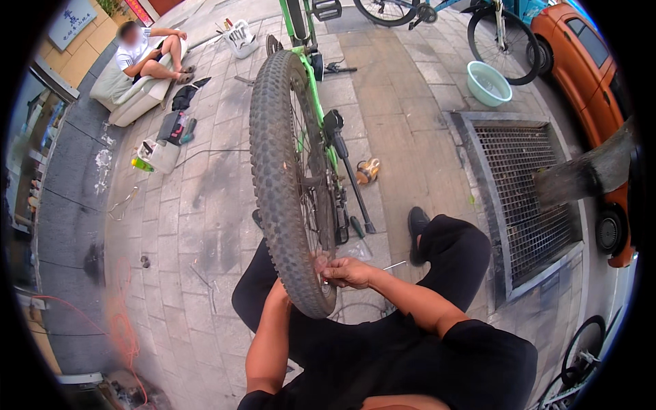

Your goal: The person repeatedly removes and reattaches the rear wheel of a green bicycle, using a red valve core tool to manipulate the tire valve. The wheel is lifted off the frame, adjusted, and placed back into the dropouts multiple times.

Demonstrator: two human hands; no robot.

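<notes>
A green-framed bicycle (311,82) stands in front of me, its knobby black tyre (277,171) nearest. My right hand (345,272) is at the bottom of this wheel, fingers pinched at the rim and spokes on the tyre's right side. My left forearm (268,335) reaches up to the tyre's left side; the tyre hides that hand. My legs in black trousers (447,253) spread either side of the wheel.
A green-handled screwdriver (357,225) lies on the paving by the wheel. A metal drain grate (526,191) and an orange car (588,75) are on the right, a pale green basin (488,83) beyond. A person sits on a white sofa (133,96) far left; an orange cable (121,321) trails there.
</notes>
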